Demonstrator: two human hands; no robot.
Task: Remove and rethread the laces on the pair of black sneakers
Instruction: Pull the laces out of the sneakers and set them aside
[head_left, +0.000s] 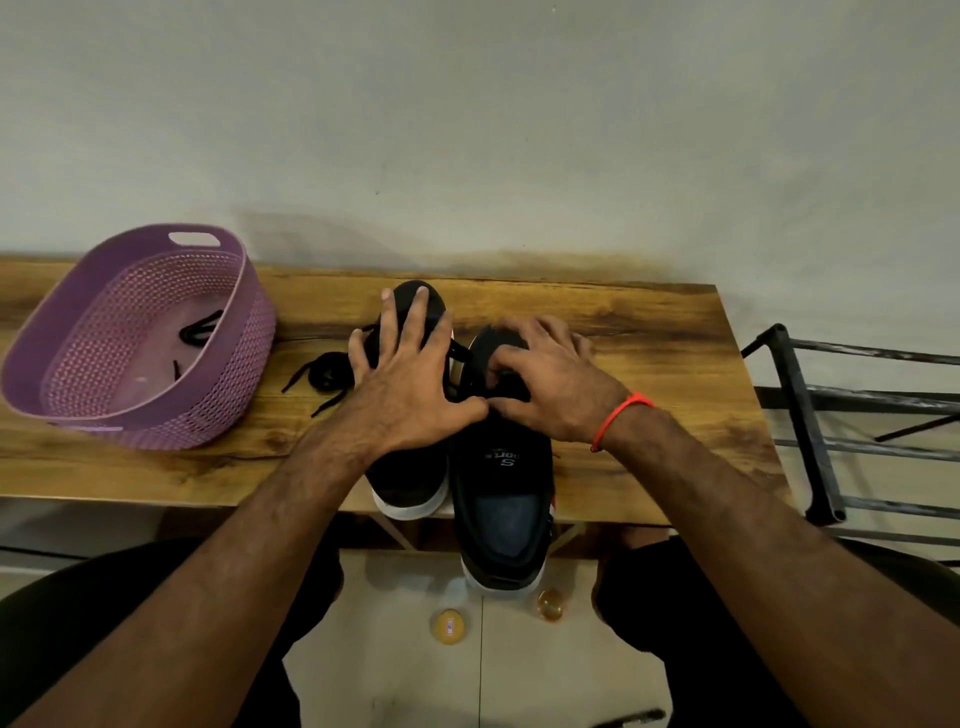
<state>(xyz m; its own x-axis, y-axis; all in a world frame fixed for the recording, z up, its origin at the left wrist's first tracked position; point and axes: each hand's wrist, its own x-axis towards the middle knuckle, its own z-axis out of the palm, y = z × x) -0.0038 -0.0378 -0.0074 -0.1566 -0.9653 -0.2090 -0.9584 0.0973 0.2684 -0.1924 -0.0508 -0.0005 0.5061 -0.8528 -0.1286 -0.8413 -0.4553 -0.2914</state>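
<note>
Two black sneakers with white soles stand side by side on the wooden table, toes pointing away from me. My left hand (410, 379) lies spread over the left sneaker (410, 480), fingers apart, thumb reaching toward the right one. My right hand (550, 384) curls over the lace area of the right sneaker (504, 499), whose heel overhangs the table's near edge; its fingertips pinch at the eyelets, and what they hold is hidden. A loose black lace (319, 374) trails on the table left of the left sneaker. Another black lace (200, 330) lies inside the purple basket.
The purple woven basket (228, 374) sits on the left of the wooden table (649, 353), which stands against a pale wall. A black metal rack (810, 415) is to the right. Two small amber round objects (449, 626) lie on the floor between my knees.
</note>
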